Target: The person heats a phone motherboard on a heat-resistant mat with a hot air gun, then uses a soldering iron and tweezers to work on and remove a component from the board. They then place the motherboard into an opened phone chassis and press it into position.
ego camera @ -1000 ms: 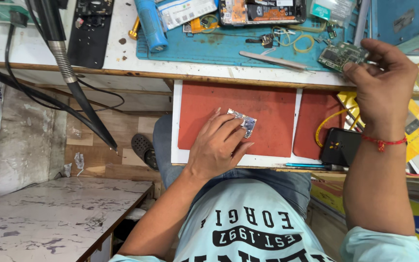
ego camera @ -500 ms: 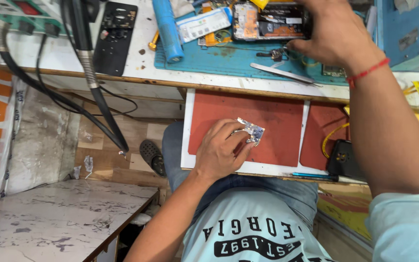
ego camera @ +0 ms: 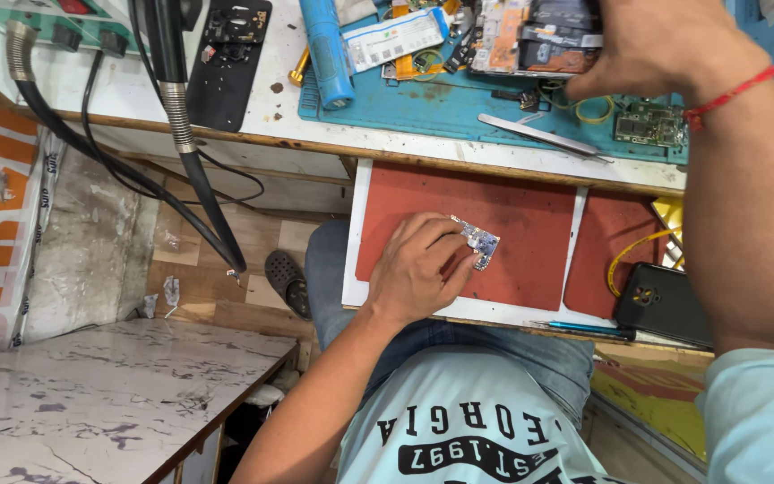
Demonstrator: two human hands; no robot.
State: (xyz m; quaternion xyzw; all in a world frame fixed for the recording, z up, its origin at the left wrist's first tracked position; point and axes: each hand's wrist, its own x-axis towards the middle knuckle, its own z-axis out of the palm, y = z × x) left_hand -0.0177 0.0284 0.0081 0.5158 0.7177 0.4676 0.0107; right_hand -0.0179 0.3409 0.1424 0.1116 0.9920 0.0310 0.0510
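Red mat under our left hand, which pins a small circuit board; our right hand grips the opened phone on the tabletop; we judge parts are being sorted; steadiness matters next.

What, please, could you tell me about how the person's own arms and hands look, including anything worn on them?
Both hands are bare, with no gloves. The right hand has a thin red thread bracelet around its wrist, and a short light-blue sleeve covers the upper arm. The left hand wears nothing visible: no ring, watch or band, and its forearm is uncovered down to the picture's edge.
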